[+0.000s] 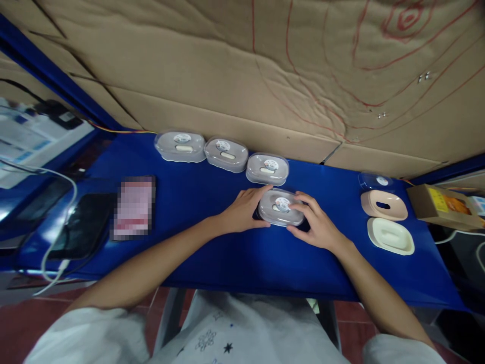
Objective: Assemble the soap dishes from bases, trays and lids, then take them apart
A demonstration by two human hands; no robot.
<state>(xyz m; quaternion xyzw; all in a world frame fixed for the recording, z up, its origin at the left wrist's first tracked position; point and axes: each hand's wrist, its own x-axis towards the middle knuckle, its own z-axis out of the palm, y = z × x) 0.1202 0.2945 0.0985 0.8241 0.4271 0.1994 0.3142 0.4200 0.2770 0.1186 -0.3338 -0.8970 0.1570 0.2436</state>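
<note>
Left hand (242, 211) and right hand (315, 221) are closed on the lidded box (278, 213) at nine and three o'clock, at the row's right-end box (265, 178)'s five o'clock; pressure is best matched, lid held level.

Cardboard wall (189, 71) behind blue table (235, 263), red lines (407, 19) drawn upper right. Left end: pixelated phone (134, 207), dark device (81, 222) beside it, white cable (75, 189). Right end: cardboard box (441, 213), yellow label (437, 199). Red floor tiles (352, 333).
</note>
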